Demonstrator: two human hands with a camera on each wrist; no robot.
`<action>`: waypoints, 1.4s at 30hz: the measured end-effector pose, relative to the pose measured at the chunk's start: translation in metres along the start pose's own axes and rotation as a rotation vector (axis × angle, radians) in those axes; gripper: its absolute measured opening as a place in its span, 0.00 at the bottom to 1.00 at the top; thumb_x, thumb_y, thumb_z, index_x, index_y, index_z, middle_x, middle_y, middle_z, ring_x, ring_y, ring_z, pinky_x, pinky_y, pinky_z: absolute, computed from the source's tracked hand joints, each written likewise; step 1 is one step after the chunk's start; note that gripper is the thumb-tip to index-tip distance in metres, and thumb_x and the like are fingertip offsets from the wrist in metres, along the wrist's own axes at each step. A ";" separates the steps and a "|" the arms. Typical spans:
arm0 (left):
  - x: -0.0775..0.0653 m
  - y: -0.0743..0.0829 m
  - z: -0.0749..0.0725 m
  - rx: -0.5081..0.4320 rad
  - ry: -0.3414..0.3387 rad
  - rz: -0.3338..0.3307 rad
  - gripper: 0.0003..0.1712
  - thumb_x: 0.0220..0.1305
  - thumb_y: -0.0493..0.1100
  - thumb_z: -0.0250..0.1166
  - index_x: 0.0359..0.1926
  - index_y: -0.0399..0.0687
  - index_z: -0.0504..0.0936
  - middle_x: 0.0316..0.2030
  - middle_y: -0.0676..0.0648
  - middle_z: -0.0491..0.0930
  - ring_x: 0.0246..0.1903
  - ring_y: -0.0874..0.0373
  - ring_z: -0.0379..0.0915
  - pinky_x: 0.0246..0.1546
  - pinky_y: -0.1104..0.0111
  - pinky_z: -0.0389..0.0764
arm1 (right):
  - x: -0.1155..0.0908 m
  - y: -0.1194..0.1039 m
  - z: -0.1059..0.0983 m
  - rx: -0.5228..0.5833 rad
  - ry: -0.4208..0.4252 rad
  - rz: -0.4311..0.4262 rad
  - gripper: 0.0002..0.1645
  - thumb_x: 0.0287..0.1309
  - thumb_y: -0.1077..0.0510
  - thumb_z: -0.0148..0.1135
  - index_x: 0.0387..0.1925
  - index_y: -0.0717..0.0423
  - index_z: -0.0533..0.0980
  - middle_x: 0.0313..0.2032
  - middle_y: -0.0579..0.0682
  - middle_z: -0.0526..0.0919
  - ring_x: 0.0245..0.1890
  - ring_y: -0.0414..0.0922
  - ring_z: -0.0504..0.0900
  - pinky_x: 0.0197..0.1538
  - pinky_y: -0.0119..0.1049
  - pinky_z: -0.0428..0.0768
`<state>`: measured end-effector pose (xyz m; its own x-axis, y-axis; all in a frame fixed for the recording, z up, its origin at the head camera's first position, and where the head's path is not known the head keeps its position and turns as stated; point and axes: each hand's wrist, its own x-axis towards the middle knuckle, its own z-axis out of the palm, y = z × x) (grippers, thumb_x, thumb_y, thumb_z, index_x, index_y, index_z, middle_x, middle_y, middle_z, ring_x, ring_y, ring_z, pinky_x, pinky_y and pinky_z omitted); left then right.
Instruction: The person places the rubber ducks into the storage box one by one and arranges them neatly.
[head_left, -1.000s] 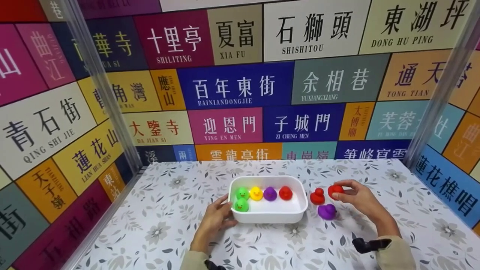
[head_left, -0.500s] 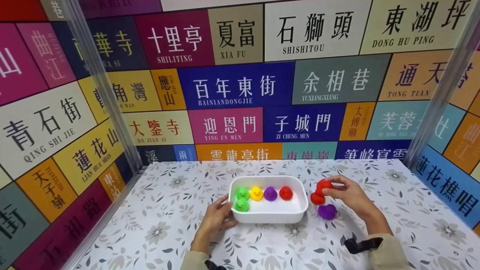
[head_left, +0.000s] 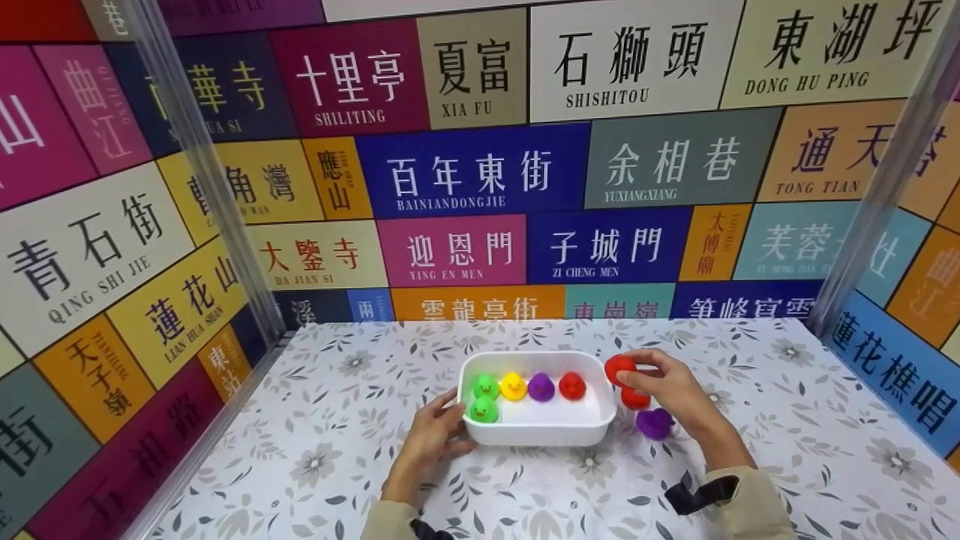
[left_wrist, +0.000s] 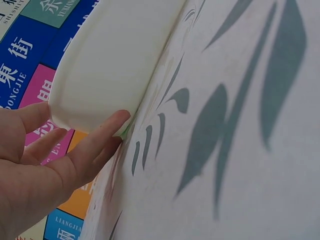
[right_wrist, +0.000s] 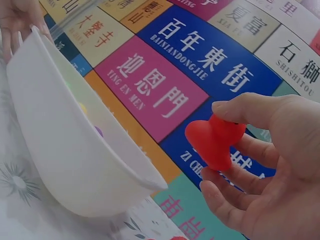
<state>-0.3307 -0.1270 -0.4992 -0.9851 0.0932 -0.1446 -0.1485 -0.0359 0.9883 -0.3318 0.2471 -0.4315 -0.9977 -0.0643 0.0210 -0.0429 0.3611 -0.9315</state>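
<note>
My right hand (head_left: 664, 386) pinches a red rubber duck (head_left: 620, 370) between thumb and fingers, raised beside the right end of a white plastic box (head_left: 536, 436). In the right wrist view the held duck (right_wrist: 215, 137) is tilted, apart from the box rim. A second red duck (head_left: 636, 398) on the table is partly covered by the right hand; a purple duck (head_left: 655, 424) lies just nearer. My left hand (head_left: 435, 435) touches the box's left end with fairly straight fingers, fingertips (left_wrist: 119, 118) against its wall in the left wrist view.
Inside the box stand two green ducks (head_left: 485, 387), a yellow duck (head_left: 513, 387), a purple duck (head_left: 541, 388) and a red duck (head_left: 572, 386). The floral tablecloth (head_left: 337, 450) reaches back to a wall of colourful name signs (head_left: 472, 172). Clear corner posts (head_left: 202, 165) flank the table.
My right hand has carried the red duck leftward, from right of the other red duck, past it, to the box's right rim. The left hand and the box have stayed still.
</note>
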 end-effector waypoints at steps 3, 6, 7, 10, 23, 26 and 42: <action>0.000 0.001 0.000 -0.003 -0.003 0.005 0.33 0.76 0.46 0.55 0.77 0.47 0.59 0.68 0.30 0.67 0.55 0.46 0.81 0.44 0.58 0.89 | 0.001 -0.004 0.007 0.027 -0.002 -0.004 0.34 0.63 0.44 0.67 0.65 0.55 0.71 0.69 0.60 0.70 0.64 0.56 0.76 0.60 0.43 0.83; 0.000 0.001 0.000 0.005 -0.002 0.014 0.33 0.76 0.45 0.54 0.77 0.46 0.58 0.67 0.30 0.68 0.53 0.47 0.82 0.43 0.59 0.90 | 0.004 -0.007 0.014 0.036 -0.004 0.006 0.34 0.62 0.44 0.68 0.64 0.54 0.72 0.67 0.60 0.72 0.62 0.53 0.78 0.54 0.39 0.85; 0.000 0.002 -0.001 0.012 0.002 0.013 0.33 0.76 0.45 0.54 0.77 0.46 0.57 0.66 0.30 0.69 0.52 0.48 0.82 0.42 0.60 0.90 | 0.004 -0.008 0.016 0.034 -0.004 0.013 0.34 0.61 0.44 0.68 0.64 0.53 0.72 0.67 0.59 0.72 0.60 0.52 0.78 0.54 0.40 0.85; 0.000 0.002 -0.001 0.023 0.009 0.005 0.33 0.76 0.45 0.54 0.78 0.48 0.57 0.65 0.31 0.70 0.49 0.50 0.83 0.41 0.60 0.90 | 0.006 -0.010 0.024 0.014 0.001 0.029 0.34 0.59 0.42 0.70 0.62 0.51 0.74 0.63 0.59 0.77 0.57 0.50 0.79 0.53 0.41 0.83; -0.004 0.004 -0.001 0.029 0.006 -0.012 0.34 0.77 0.47 0.54 0.78 0.53 0.56 0.67 0.32 0.70 0.51 0.50 0.83 0.43 0.59 0.89 | 0.011 -0.010 0.061 0.004 -0.028 0.000 0.28 0.56 0.45 0.73 0.55 0.53 0.78 0.59 0.57 0.80 0.57 0.52 0.80 0.60 0.45 0.83; -0.005 0.005 -0.001 0.032 0.009 -0.015 0.34 0.76 0.47 0.54 0.78 0.53 0.56 0.67 0.33 0.69 0.51 0.50 0.83 0.42 0.59 0.89 | 0.012 -0.011 0.068 0.004 -0.037 -0.003 0.26 0.57 0.46 0.72 0.54 0.53 0.79 0.55 0.56 0.82 0.53 0.50 0.81 0.57 0.42 0.83; -0.001 0.003 -0.001 0.051 0.031 -0.024 0.33 0.75 0.46 0.56 0.77 0.54 0.60 0.65 0.34 0.72 0.48 0.52 0.81 0.42 0.60 0.89 | 0.029 -0.012 0.099 0.062 -0.216 -0.055 0.23 0.59 0.56 0.71 0.54 0.62 0.79 0.51 0.58 0.85 0.42 0.43 0.84 0.51 0.40 0.86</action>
<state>-0.3301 -0.1281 -0.4958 -0.9837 0.0629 -0.1686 -0.1678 0.0171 0.9857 -0.3550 0.1487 -0.4558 -0.9594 -0.2820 0.0002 -0.0865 0.2938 -0.9520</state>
